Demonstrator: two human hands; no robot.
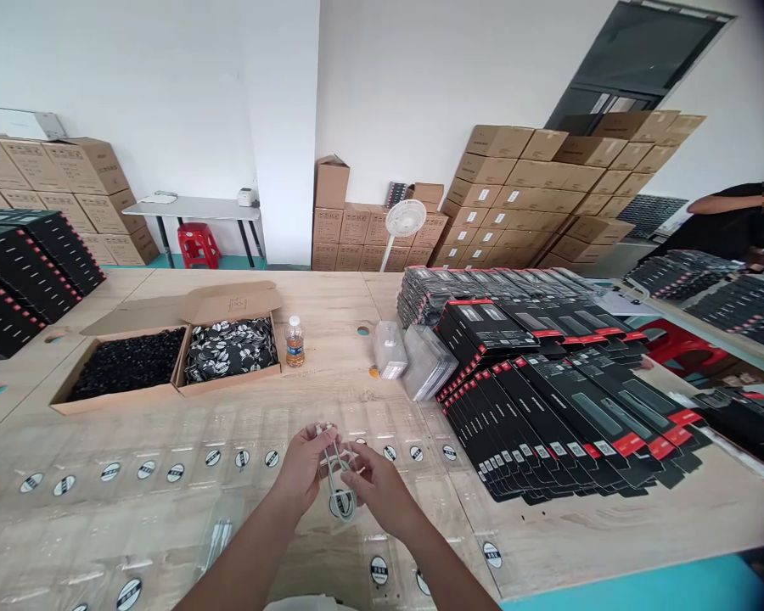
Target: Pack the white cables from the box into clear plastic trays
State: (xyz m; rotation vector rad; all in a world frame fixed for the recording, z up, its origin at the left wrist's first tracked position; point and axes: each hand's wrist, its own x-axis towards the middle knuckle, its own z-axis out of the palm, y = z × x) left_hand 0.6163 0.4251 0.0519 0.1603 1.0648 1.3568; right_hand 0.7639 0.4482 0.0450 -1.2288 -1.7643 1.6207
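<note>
Close in front of me, my left hand (pixel 304 465) pinches the upper end of a folded white cable (pixel 345 514). My right hand (pixel 377 484) has its fingers closed around the side of the same cable, whose loop hangs down between both hands. Beneath them, clear plastic trays (pixel 306 543) with black-and-white oval stickers cover the near part of the wooden table. One sticker shows through the cable loop. Left of my left forearm, another white cable (pixel 217 536) lies in a clear tray. Fine detail of the cable's ends is hidden by my fingers.
Beyond the trays stand a carton of small black parts (pixel 131 365), a carton of black-and-white packets (pixel 231 350) and a drink bottle (pixel 294 344). Clear plastic cases (pixel 428 363) and stacked black boxes (pixel 547 416) occupy the right. A person (pixel 732 221) works at the far right.
</note>
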